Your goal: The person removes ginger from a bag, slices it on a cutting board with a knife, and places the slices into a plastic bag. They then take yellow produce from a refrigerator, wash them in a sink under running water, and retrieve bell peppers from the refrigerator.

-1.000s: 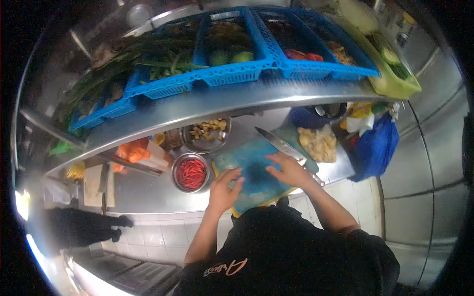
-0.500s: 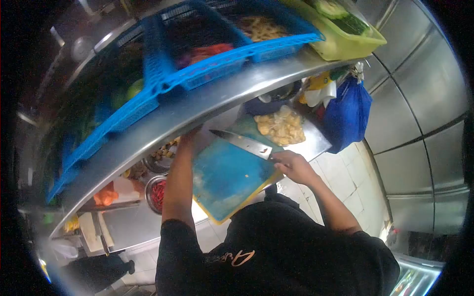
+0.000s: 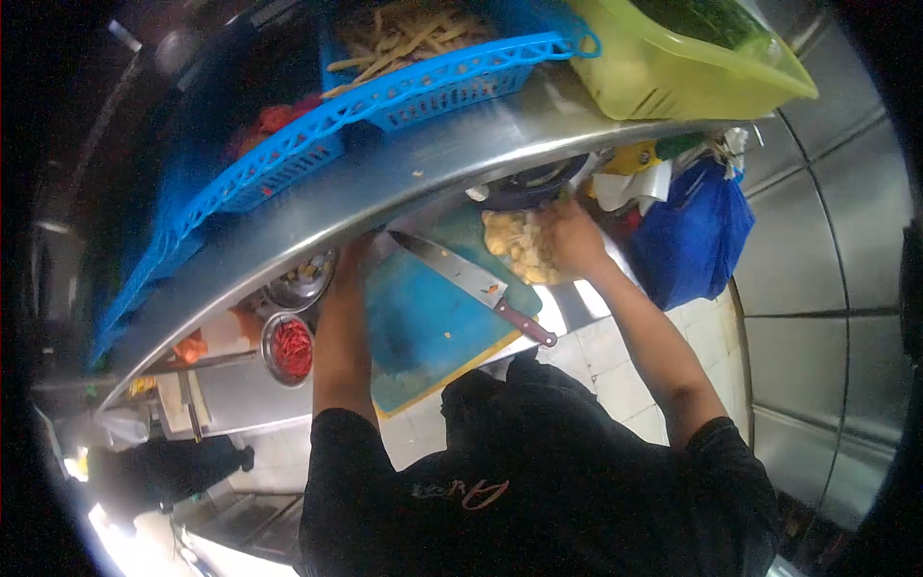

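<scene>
My right hand is at the right edge of a clear bag of pale yellow pieces; its fingers are blurred. My left forearm reaches up under the steel shelf, and my left hand is mostly hidden by the shelf edge, so its fingers do not show. Between my arms a blue cutting board lies on the counter. A knife with a dark red handle rests across its upper right part, touched by neither hand. Left of my left forearm stand a bowl of red chilies and a bowl of chopped pieces.
Blue baskets and a yellow-green tub sit on the steel shelf above. A blue bag hangs at the right, near a dark blue bowl. Another person stands at the lower left.
My right hand has let go of the knife handle and moved up to the bag of yellow pieces. My left arm, earlier over the board, stays under the shelf. The view has shifted.
</scene>
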Tool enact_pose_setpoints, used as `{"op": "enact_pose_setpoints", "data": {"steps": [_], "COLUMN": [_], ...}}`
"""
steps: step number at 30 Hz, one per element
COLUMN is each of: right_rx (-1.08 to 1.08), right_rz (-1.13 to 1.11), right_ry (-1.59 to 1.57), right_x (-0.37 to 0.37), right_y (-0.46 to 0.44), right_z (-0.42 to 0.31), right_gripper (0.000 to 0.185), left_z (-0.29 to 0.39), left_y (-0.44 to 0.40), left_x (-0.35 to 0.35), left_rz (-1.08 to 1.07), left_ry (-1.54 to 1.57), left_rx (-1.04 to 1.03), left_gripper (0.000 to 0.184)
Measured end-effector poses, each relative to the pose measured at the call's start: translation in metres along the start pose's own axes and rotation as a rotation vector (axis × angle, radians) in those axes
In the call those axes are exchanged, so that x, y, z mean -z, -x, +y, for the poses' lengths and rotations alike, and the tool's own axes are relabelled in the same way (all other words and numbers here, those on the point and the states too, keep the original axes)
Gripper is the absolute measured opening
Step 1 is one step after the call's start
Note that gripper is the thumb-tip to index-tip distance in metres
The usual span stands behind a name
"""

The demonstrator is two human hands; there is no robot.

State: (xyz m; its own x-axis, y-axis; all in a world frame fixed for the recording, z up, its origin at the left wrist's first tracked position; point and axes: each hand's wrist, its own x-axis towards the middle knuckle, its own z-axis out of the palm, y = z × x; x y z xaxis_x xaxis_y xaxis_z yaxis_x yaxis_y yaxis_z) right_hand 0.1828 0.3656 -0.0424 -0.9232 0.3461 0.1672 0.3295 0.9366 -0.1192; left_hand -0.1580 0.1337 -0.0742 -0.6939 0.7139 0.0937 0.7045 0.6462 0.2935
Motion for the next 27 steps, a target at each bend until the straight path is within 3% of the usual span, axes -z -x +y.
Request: {"op": "enact_pose_setpoints", "data": {"steps": [5, 7, 9, 11, 13, 16, 19, 22, 23, 25, 27], "right_rx": [-0.068, -0.176, -0.251, -0.084, 0.014, 0.028, 0.003, 0.058, -0.095, -0.092, -0.062], "right_rz": [0.01, -0.145, -0.232, -0.236, -0.245, -0.147, -0.163, -0.032, 0.039, 0.122, 0.215], "right_ry": [-0.043, -0.075, -0.125, -0.169, -0.279, -0.348, -0.169, -0.01, -0.039, -0.164, -0.39], "right_x": [0.03, 0.043, 0.057, 0.06, 0.079, 0.08, 0.095, 0.091, 0.11, 0.132, 0.134], "right_y": [0.006, 0.012, 0.014, 0.016, 0.019, 0.027, 0.031, 0.019, 0.016, 0.013, 0.015], "right_z": [-0.001, -0.007, -0.013, -0.016, -0.027, -0.03, -0.038, -0.011, -0.006, 0.02, 0.031], "right_gripper": [0.018, 0.018, 0.018, 0.016, 0.022, 0.021, 0.021, 0.02, 0.02, 0.018, 0.023], "left_z": [0.055, 0.123, 0.175, 0.216, 0.247, 0.242, 0.237, 0.246, 0.241, 0.232, 0.241], "left_y": [0.058, 0.081, 0.099, 0.108, 0.116, 0.107, 0.106, 0.112, 0.111, 0.109, 0.111], "left_x": [-0.011, 0.035, 0.034, 0.022, 0.041, 0.013, 0.004, 0.04, 0.034, 0.019, 0.013], "left_rz": [0.022, -0.234, -0.256, -0.146, -0.206, -0.33, -0.327, -0.312, -0.257, -0.163, -0.047], "left_ry": [0.185, 0.488, 0.633, 0.743, 0.861, 0.83, 0.79, 0.881, 0.873, 0.856, 0.625], "left_rx": [-0.2, 0.02, -0.076, -0.379, -0.347, -0.3, -0.345, -0.203, -0.186, -0.141, -0.185], "left_gripper": [0.042, 0.042, 0.04, 0.039, 0.04, 0.039, 0.036, 0.031, 0.03, 0.027, 0.024]}}
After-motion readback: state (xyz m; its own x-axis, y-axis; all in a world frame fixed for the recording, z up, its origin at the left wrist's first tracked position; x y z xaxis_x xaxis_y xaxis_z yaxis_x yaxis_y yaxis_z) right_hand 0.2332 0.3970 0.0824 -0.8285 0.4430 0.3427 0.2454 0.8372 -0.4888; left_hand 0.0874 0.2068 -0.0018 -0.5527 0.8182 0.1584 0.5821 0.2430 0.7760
